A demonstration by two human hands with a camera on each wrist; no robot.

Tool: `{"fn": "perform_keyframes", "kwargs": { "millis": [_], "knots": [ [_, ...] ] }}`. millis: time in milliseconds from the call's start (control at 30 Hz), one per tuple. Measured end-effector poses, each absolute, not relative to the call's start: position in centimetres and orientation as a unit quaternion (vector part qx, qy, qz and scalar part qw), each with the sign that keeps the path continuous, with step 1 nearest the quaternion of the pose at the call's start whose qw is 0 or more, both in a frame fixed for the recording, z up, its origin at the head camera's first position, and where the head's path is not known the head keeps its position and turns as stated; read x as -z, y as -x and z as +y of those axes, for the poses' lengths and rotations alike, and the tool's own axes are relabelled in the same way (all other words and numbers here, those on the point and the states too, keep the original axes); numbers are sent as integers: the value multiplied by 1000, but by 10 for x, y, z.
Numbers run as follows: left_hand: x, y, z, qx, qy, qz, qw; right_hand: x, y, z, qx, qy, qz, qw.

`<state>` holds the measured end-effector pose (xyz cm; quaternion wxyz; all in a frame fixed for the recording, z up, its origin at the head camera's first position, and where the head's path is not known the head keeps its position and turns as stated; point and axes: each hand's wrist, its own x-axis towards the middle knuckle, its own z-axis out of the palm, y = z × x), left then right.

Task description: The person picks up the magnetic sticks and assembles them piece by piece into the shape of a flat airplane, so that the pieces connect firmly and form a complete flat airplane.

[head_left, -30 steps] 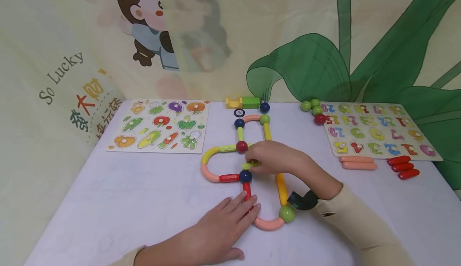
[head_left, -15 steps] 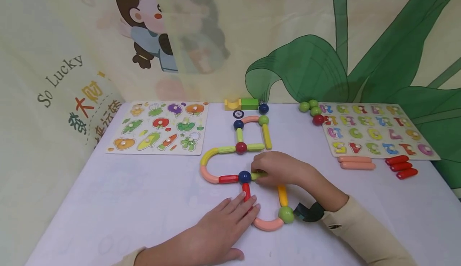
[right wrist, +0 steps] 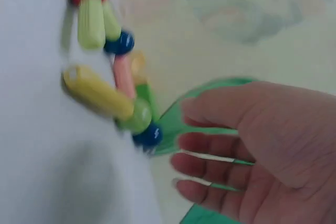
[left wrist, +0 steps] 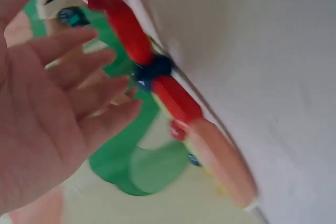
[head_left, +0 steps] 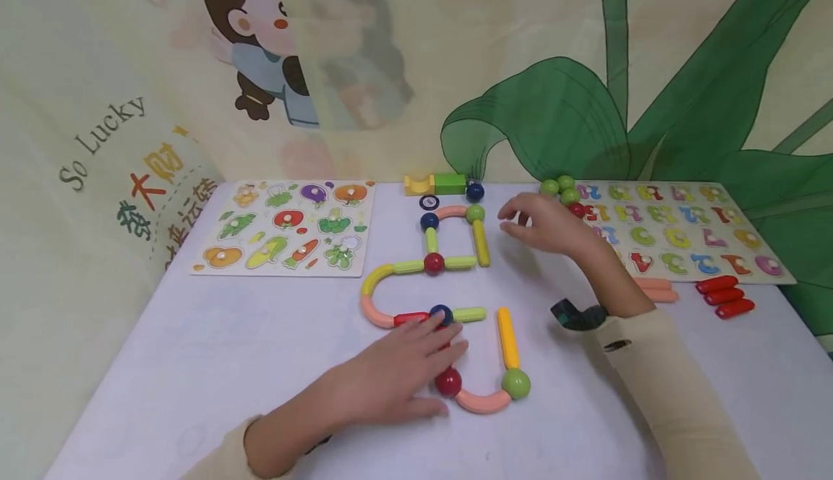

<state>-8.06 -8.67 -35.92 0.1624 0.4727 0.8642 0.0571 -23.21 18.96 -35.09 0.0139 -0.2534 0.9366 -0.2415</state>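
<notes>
Magnetic sticks and balls form a winding chain on the white table. My left hand (head_left: 397, 375), fingers straight, hovers over its lower part. It partly hides a red stick (head_left: 410, 318) and a blue ball (head_left: 442, 314). In the left wrist view the palm (left wrist: 42, 114) is apart from the pieces. A light-green stick (head_left: 470, 314) extends right from that blue ball. Below are a red ball (head_left: 448, 382), a pink curved stick (head_left: 484, 402), a green ball (head_left: 516, 384) and an orange stick (head_left: 508, 337). My right hand (head_left: 543, 223), loosely bent, holds nothing right of the yellow stick (head_left: 481, 243).
A vegetable puzzle board (head_left: 286, 230) lies at back left, a number board (head_left: 690, 234) at back right. Loose green balls (head_left: 558, 186), pink sticks (head_left: 656, 290) and red sticks (head_left: 725, 297) lie near it. Yellow and green blocks (head_left: 449, 184) stand by the printed backdrop.
My right hand has let go of the light-green stick, left beside the lower blue ball, and moved up and right. My left hand has lifted off the red stick, uncovering the red ball.
</notes>
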Motion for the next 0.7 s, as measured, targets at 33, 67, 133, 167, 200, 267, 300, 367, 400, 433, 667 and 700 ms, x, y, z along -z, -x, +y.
{"fn": "perform_keyframes", "kwargs": {
  "millis": [33,67,133,167,200,267,300,367,400,433,667,700],
  "knots": [
    [359,89,-84,-65,-462,872,150,353,244,191,244,242,939,6],
    [359,97,-81,-69,-449,880,137,355,256,191,244,233,941,1],
    [360,111,-72,-68,-430,893,112,362,276,187,245,223,944,6],
    [361,117,-67,-68,-425,896,105,366,285,185,239,221,946,12],
    [361,122,-61,-67,-423,898,100,370,292,183,229,218,948,20],
    [362,127,-52,-67,-427,896,100,379,303,177,210,211,954,38],
    [361,127,-48,-67,-432,893,104,383,307,174,202,206,956,43],
    [360,127,-43,-62,-441,888,117,388,312,171,182,195,963,47],
    [360,126,-41,-58,-443,886,122,388,312,169,178,190,964,46],
    [359,125,-40,-53,-445,885,127,388,312,169,172,185,967,45],
    [357,133,-46,-44,-432,894,107,376,270,183,163,119,976,81],
    [356,136,-48,-44,-426,898,101,374,261,185,165,112,975,98]
  ]
}}
